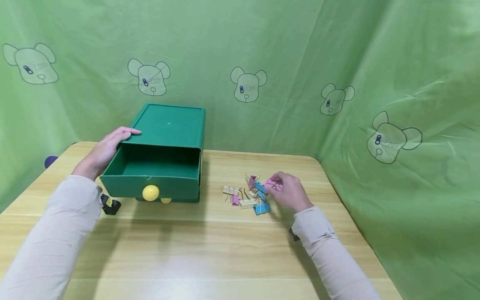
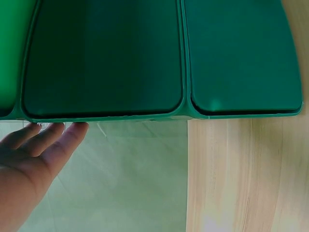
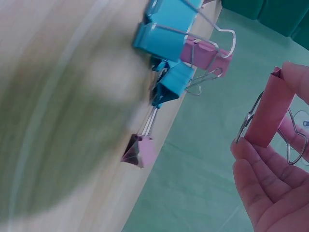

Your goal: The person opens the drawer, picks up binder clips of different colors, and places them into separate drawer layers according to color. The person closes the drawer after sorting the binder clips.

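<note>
At least eight binder clips (image 1: 247, 204)

Toward the bench's (image 1: 225, 250) far right corner at least three blue clips (image 1: 262, 209), two pink clips (image 1: 235, 200), two cream clips (image 1: 231, 190) are lying; the right hand (image 1: 292, 193) is pinching another; one cabinet (image 1: 168, 125) is showing two knobs (image 1: 151, 193)

This looked like a small desk spot, closed in by a green curtain (image 1: 210, 50) on the left, far and right sides. The curtain had animal faces (image 1: 151, 83) on it. The tabletop (image 1: 232, 250) looked like pale wood. A green drawer box (image 1: 168, 127) and binder clips (image 1: 248, 204) were desk things. Home or office was hard to tell.
</note>
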Action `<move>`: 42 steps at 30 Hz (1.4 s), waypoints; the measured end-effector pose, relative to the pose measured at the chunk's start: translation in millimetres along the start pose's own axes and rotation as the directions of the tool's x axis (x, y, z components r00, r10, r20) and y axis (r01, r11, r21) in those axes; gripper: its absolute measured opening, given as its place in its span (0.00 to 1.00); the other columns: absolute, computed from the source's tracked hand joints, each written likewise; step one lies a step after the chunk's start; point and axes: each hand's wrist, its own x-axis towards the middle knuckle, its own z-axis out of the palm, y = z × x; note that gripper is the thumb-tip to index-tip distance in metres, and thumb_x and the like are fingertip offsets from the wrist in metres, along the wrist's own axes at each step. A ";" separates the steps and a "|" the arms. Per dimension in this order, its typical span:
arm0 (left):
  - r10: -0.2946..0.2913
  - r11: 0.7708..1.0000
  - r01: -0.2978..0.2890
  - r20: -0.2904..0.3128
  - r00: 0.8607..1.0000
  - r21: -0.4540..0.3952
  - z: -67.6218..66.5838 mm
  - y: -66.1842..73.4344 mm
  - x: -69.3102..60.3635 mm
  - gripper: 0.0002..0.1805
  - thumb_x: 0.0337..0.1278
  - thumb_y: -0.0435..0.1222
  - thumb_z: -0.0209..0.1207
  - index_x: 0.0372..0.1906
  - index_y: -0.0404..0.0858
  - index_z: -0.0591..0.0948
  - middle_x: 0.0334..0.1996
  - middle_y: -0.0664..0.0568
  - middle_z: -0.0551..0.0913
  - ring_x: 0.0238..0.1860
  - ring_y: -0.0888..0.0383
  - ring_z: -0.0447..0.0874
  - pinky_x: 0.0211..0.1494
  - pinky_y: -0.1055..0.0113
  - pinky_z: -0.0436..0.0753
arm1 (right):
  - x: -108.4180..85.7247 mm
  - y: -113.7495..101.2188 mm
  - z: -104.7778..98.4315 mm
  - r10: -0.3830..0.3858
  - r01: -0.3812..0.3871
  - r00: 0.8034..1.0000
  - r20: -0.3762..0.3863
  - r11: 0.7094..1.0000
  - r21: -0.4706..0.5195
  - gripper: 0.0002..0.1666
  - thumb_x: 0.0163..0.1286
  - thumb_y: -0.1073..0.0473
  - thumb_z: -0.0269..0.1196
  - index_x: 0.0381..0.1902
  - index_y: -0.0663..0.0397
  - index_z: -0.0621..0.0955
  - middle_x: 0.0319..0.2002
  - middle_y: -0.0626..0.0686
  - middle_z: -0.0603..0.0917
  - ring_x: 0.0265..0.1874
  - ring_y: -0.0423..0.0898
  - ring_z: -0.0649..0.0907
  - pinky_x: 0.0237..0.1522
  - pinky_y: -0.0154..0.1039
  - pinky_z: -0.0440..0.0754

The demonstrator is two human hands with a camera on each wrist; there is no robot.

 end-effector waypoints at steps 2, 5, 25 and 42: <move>0.000 1.000 0.000 0.001 1.000 0.000 -0.1 0.2 0.0 0.20 0.77 0.51 0.37 0.59 0.55 0.77 0.65 0.53 0.62 0.69 0.49 0.49 0.71 0.47 0.48 | 0.7 -2.9 -0.4 -0.010 0.010 1.000 -0.005 1.000 -0.001 0.24 0.60 0.50 0.71 0.48 0.59 0.80 0.43 0.59 0.84 0.45 0.56 0.81 0.51 0.52 0.78; 0.007 1.000 -0.007 -0.001 1.000 0.003 -0.4 0.1 0.0 0.20 0.77 0.50 0.37 0.59 0.54 0.77 0.64 0.54 0.62 0.70 0.49 0.49 0.71 0.47 0.47 | 1.9 -8.2 -0.7 -0.024 0.024 1.000 -0.007 1.000 0.006 0.23 0.60 0.50 0.71 0.47 0.59 0.80 0.44 0.58 0.84 0.46 0.57 0.81 0.52 0.53 0.78; -0.008 1.000 0.008 0.001 1.000 -0.007 -1.1 -1.8 1.3 0.19 0.77 0.51 0.38 0.58 0.57 0.77 0.66 0.52 0.60 0.70 0.49 0.48 0.70 0.48 0.49 | 8.1 -46.1 -6.8 -0.132 0.134 0.989 -0.065 0.991 0.023 0.21 0.59 0.47 0.72 0.43 0.55 0.81 0.43 0.56 0.84 0.46 0.56 0.82 0.52 0.52 0.78; -0.040 0.999 0.040 0.007 0.999 -0.017 -1.2 0.1 0.3 0.20 0.76 0.52 0.37 0.58 0.57 0.76 0.70 0.48 0.56 0.70 0.46 0.47 0.69 0.43 0.50 | 10.3 -70.5 -10.4 -0.212 0.215 0.972 -0.099 0.976 0.018 0.18 0.61 0.50 0.71 0.42 0.55 0.82 0.42 0.54 0.84 0.46 0.54 0.82 0.51 0.49 0.79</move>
